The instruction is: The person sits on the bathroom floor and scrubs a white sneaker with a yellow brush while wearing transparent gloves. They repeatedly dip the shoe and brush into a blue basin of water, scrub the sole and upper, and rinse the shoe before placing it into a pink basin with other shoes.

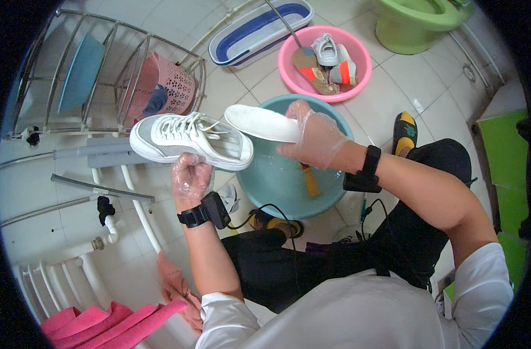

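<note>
My left hand (192, 178), in a clear plastic glove, grips a white lace-up sneaker (187, 141) from below by its sole. The shoe is held level, its toe to the left and its opening facing up. Between the gloved fingers of my right hand (315, 135) is a white insole (259, 122), apart from the shoe and just beyond its heel. Both hands are raised near a teal plastic basin (269, 187) on the floor between my feet. A brush (310, 181) with a brownish-orange part lies inside the basin, partly hidden by my right hand.
Beyond the teal basin stands a pink basin (285, 72) holding several shoes (325, 50). A blue-and-white folding tub (221, 43) lies behind it, with a green toilet (396, 37) at the far right. At left are a metal rack (84, 15), a pink basket (178, 83), pipes (136, 205) and pink towels (112, 325).
</note>
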The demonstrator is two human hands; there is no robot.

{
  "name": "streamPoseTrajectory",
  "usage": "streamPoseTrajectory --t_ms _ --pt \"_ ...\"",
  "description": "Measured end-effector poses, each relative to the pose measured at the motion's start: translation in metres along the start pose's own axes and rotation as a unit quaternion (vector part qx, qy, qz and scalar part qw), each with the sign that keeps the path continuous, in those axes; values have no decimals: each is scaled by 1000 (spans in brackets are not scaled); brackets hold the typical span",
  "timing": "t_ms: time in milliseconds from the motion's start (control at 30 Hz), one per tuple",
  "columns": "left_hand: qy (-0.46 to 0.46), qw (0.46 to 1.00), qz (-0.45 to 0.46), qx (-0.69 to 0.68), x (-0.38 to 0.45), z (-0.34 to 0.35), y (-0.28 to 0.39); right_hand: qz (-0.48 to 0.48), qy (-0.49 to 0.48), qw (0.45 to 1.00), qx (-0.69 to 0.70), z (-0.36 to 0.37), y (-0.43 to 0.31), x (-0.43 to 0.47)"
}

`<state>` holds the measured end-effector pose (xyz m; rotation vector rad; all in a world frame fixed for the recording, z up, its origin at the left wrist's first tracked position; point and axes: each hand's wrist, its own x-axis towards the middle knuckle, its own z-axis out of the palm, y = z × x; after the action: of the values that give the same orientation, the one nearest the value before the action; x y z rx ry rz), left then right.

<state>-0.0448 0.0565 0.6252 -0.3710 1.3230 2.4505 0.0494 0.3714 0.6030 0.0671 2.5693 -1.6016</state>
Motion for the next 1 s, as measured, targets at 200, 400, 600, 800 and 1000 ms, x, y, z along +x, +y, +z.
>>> streamPoseTrajectory --t_ms 200,400,600,800,1000 --pt "34 999 16 -14 -4 9 -2 -106 56 985 -126 -3 7 -7" --pt "3 999 -13 -30 3 -11 4 -190 21 953 -235 -1 7 -7" --pt "28 994 29 97 -7 6 -15 -176 8 962 -210 7 5 -2" --pt "1 997 19 78 -5 20 -30 -136 -2 983 -123 7 5 -3" --pt "-88 995 -41 -39 4 4 -32 -120 8 991 -67 9 3 -3"
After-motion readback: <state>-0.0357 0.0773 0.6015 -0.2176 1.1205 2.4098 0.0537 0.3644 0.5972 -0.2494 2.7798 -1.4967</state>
